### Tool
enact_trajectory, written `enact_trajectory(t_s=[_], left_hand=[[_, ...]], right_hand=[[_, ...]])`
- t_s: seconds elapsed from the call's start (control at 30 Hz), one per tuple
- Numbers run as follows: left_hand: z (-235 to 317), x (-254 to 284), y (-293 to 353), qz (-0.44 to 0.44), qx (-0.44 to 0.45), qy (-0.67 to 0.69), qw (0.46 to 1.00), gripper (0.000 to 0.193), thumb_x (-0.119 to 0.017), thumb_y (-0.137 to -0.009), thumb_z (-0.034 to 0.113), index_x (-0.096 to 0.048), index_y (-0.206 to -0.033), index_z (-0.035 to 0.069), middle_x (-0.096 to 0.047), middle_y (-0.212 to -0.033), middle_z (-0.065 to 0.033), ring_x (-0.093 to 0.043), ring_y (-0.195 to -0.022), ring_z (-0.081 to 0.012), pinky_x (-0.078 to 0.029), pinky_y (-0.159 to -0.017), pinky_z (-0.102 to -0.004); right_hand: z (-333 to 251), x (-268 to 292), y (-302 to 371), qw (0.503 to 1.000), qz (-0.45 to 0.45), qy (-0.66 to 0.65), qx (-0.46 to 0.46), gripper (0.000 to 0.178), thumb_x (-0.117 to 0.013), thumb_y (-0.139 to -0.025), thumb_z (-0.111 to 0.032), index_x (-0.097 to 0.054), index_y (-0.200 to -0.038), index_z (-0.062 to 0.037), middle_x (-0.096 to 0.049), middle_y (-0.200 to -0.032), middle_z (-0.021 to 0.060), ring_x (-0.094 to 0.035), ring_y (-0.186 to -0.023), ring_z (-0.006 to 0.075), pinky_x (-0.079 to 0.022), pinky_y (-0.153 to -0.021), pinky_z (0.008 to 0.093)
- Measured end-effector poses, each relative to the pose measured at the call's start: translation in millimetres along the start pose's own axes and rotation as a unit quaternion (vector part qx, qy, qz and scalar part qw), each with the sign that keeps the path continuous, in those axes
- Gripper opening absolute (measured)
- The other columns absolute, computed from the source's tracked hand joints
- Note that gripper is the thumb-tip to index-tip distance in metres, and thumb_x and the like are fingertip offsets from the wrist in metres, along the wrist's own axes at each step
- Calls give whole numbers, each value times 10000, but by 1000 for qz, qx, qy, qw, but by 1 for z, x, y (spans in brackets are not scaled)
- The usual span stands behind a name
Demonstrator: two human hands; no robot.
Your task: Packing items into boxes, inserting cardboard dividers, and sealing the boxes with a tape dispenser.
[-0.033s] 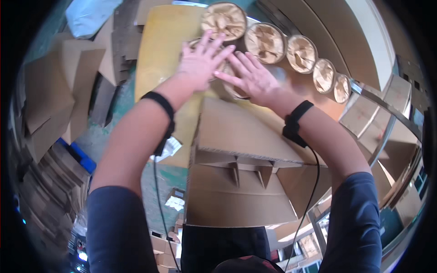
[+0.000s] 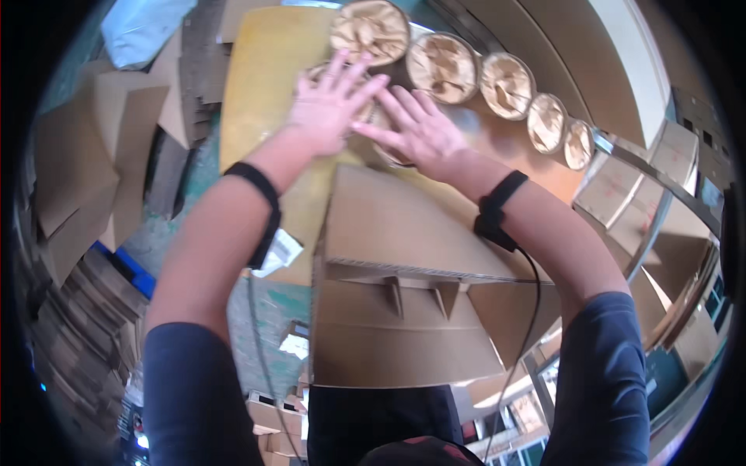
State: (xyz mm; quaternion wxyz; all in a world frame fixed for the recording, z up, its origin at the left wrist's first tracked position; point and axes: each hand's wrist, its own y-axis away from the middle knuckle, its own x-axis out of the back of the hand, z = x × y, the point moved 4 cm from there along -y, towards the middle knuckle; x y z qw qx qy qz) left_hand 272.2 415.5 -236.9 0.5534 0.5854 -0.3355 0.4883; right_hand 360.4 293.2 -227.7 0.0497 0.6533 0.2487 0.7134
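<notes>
My left hand [image 2: 328,111] lies palm down with its fingers spread, over a round container [image 2: 315,73] mostly hidden beneath it. Beside it my right hand [image 2: 422,130] is also stretched out flat, resting over another round container [image 2: 379,116]; its fingertips nearly meet the left ones. Neither hand grips anything. Beyond them curves a row of several round tubs stuffed with crumpled brown paper, from a large tub [image 2: 369,33] at the far end to a small tub [image 2: 578,145] at right. Nearer to me stands an open cardboard box [image 2: 404,346] with upright cardboard pieces inside.
A yellow tabletop [image 2: 260,85] carries the tubs. Folded cardboard sheets [image 2: 128,140] lean at left, above stacked flat cardboard [image 2: 81,318]. At right are a metal rail [image 2: 660,175] and cardboard boxes [image 2: 610,194]. Thin cables hang from both wristbands.
The whole view has shifted slightly, so table and tubs sit a little farther left and higher. Both hands keep their flat pose over the containers.
</notes>
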Motion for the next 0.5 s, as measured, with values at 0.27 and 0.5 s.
enact_trajectory(t_s=[0.27,0.5], left_hand=[[3,-9,22,-68,96,91,989,1058,-796,-608,277,-160,-1453,255,-134,-1504,-88,-153,-1387,-292,-302,-965,-579],[6,9,-1,-99,343,155,921,1130,-765,-645,516,-52,-1470,219,-94,-1514,-119,-72,-1396,-354,-187,-1051,-633]], right_hand=[[-11,-18,33,999,9,38,-6,527,-413,-914,-254,-240,-1395,-381,-321,-1367,191,-395,-1172,411,-343,-938,525],[12,36,49,956,-81,-278,-50,864,-797,-495,-208,-417,-1271,-201,-395,-1251,156,-450,-1140,336,-420,-842,517]])
